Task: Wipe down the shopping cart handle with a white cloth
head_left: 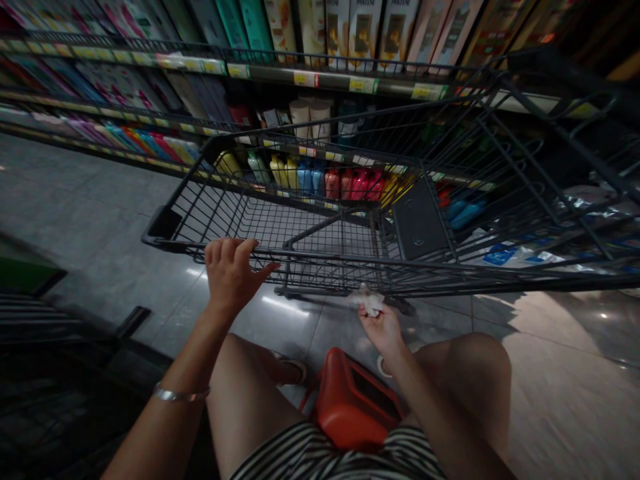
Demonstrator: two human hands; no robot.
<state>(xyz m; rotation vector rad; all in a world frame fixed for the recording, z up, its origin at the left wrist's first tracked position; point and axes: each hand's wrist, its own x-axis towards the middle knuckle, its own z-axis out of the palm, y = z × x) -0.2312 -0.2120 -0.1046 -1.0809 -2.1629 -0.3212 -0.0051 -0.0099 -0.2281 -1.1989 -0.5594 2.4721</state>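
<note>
Trolley wire fills the middle of the head view: a black shopping cart [350, 220] stands in a shop aisle, its basket seemingly bare, its near rim running left to right just beyond the person's knees. The left hand [231, 275] is hooked over that near rim towards its left corner, fingers curled onto the top wire, thumb pointing right; a silver bangle [180, 395] sits on the forearm. The right hand [383, 327] is lower, under the rim and near the cart's underframe, closed on a small crumpled white tissue [370, 304]. A red stool [353, 403] shows between the thighs, so the person appears to be seated low. Beyond the cart, on the far side, shelves [310, 79] carry coloured bottles [320, 179] and boxes.

Risk, as I judge it, lies mostly in the wheels: the cart is steadied by one hand only, and a pull or push on the rim could roll it on the glossy tiled floor [550, 373], towards the shelves or onto the knees. Fingers curled through the wire could get pinched. The tissue is small and loosely bunched, so it might catch on the mesh or slip out.
</note>
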